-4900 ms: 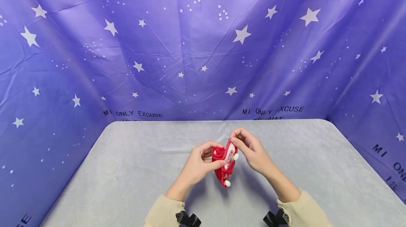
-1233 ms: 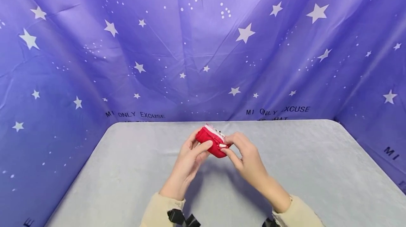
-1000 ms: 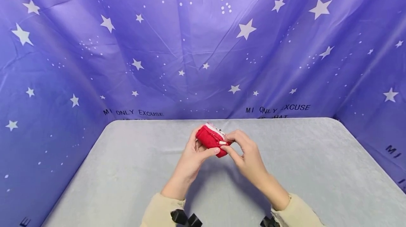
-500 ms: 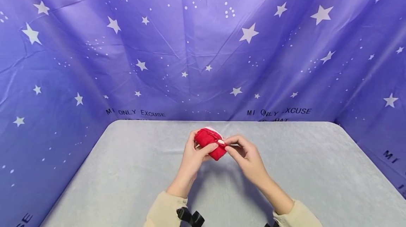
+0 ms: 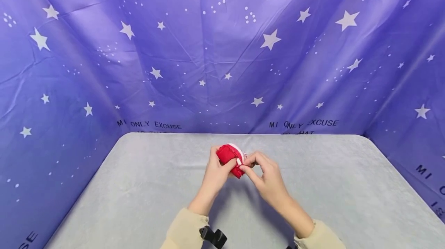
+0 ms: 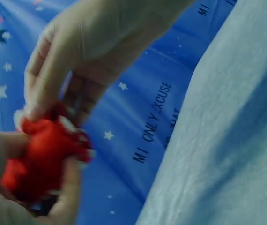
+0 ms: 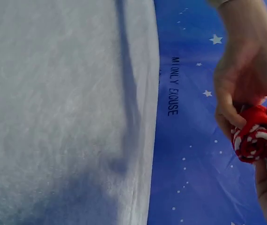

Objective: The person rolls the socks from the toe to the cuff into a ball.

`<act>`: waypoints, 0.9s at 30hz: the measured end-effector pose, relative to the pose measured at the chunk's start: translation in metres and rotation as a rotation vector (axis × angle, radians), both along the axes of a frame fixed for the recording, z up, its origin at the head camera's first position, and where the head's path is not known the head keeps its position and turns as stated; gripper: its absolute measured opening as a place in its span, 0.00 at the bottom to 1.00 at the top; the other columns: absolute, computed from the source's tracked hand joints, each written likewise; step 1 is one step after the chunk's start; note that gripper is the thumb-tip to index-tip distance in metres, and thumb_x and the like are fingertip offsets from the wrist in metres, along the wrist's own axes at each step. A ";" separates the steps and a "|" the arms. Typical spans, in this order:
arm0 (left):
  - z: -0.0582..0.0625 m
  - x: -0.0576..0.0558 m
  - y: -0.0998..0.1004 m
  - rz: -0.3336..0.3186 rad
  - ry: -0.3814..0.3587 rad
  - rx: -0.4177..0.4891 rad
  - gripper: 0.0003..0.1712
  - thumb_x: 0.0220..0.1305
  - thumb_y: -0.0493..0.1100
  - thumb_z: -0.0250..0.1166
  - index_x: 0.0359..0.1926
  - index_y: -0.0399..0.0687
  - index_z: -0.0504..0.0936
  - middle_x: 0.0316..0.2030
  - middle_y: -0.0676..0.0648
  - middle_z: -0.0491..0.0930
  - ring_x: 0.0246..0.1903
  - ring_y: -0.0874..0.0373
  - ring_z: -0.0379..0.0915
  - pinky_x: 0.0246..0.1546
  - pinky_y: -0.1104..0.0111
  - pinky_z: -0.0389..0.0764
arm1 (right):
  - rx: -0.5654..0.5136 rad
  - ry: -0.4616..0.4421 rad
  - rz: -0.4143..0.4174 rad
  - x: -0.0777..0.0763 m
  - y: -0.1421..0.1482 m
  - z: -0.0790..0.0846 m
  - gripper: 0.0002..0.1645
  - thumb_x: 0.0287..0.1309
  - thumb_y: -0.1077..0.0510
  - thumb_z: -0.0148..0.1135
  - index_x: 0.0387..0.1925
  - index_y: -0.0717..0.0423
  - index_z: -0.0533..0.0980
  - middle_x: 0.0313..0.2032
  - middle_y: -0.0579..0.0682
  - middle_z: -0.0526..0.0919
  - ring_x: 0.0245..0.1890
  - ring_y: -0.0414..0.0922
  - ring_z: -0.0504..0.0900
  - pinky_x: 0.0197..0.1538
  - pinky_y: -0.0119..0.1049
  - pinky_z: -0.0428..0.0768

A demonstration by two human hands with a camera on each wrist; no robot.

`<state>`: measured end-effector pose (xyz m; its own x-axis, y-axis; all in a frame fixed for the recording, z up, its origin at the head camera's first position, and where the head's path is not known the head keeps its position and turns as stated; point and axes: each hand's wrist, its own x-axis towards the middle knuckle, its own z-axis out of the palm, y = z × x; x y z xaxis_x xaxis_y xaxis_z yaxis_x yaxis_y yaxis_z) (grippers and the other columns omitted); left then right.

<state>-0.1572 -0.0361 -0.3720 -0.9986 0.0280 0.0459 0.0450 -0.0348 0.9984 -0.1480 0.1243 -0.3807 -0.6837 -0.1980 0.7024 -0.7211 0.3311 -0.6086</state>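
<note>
A small roll of red cloth [image 5: 226,153] with a white edge is held above the table between both hands. Its end shows a red and white spiral in the right wrist view, where the rolled cloth [image 7: 254,143] sits at the right side. My left hand [image 5: 214,174] grips the roll from the left, thumb across its front. Thumb and index finger of my right hand [image 5: 270,181] pinch the edge by a small white tuft [image 5: 238,161]. In the left wrist view the red roll [image 6: 44,157] is blurred and partly covered by fingers.
Below the hands lies a light grey table [image 5: 146,187] with rounded back corners. A purple-blue curtain [image 5: 208,48] printed with white stars and black lettering stands behind and at both sides. A black wrist mount [image 5: 213,236] sits by the left sleeve.
Almost five seconds ago the cloth hung with its white side and two tufts showing; now it is a compact red roll. Lately the right fingers have shifted slightly left and down along its edge.
</note>
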 end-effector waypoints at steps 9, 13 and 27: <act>0.006 0.004 -0.009 -0.148 0.006 0.041 0.32 0.62 0.38 0.67 0.61 0.36 0.60 0.57 0.33 0.73 0.45 0.55 0.81 0.43 0.59 0.87 | -0.030 0.011 -0.053 -0.003 0.000 -0.003 0.10 0.52 0.70 0.70 0.32 0.54 0.79 0.31 0.47 0.83 0.37 0.36 0.81 0.45 0.23 0.80; 0.003 0.005 -0.011 -0.099 0.024 0.050 0.30 0.61 0.35 0.66 0.59 0.37 0.62 0.57 0.34 0.72 0.45 0.54 0.81 0.39 0.60 0.88 | -0.046 0.059 0.018 -0.001 -0.001 -0.003 0.10 0.52 0.70 0.70 0.32 0.55 0.80 0.32 0.47 0.84 0.38 0.39 0.82 0.47 0.23 0.79; 0.004 0.013 -0.019 -0.119 -0.054 0.263 0.32 0.62 0.36 0.64 0.63 0.41 0.61 0.57 0.38 0.71 0.48 0.57 0.78 0.45 0.68 0.85 | 0.038 0.297 0.018 0.007 -0.004 -0.002 0.14 0.50 0.71 0.69 0.39 0.54 0.85 0.38 0.49 0.87 0.43 0.45 0.83 0.57 0.27 0.77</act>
